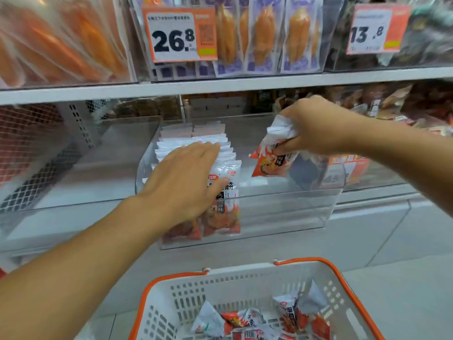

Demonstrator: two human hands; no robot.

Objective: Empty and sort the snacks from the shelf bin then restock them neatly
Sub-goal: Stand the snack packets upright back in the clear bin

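Snack packets (221, 192) in clear bin (269, 207): white tops, orange-red flame print below, black characters. Packet (272, 158) right of row: same white and orange-red. Basket (247, 285) below bin: pale grey slotted walls, orange rim; loose packets (291, 312) inside, white and orange-red. Price tag (180, 35) above bin: orange border, white panel, black "26.8". Pouches (263, 38) beside tag: purple-patterned, orange contents.

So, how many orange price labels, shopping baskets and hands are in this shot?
Orange-bordered paper price labels: 3, the lowest partly hidden behind the clear bin
White plastic shopping basket with orange rim: 1
Bare hands: 2, the left hand flat on the packet row, the right hand holding red-and-white snack packets
Total: 6
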